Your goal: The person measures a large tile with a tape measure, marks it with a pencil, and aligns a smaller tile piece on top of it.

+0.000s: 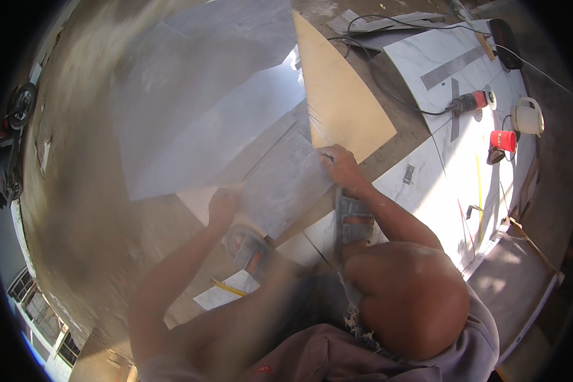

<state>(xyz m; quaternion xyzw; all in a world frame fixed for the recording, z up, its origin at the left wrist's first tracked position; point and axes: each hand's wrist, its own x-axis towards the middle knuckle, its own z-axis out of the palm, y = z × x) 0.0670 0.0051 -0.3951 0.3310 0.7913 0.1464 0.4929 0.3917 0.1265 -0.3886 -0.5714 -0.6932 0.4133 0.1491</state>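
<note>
A grey tile piece (pixel 283 184) lies angled between my hands, over beige sheets (pixel 344 95), with larger grey tiles (pixel 178 114) beyond. My left hand (pixel 223 207), hazy in the picture, has curled fingers at the piece's left edge; what they grip, if anything, I cannot make out. My right hand (pixel 340 165) is closed on a small dark object (pixel 328 157) at the piece's right edge. My sandalled feet (pixel 353 223) are beside the piece, and a yellow strip (pixel 229 287) lies on a white offcut (pixel 207 298) below left.
White marble-look tiles (pixel 401 210) run along the right, carrying a red-and-black angle grinder (pixel 471 102), a red cup (pixel 502 141), a cream jug (pixel 527 118) and a thin yellow strip (pixel 479 184). Dark cables (pixel 395 95) cross the top right. A motorbike (pixel 16 127) is at far left.
</note>
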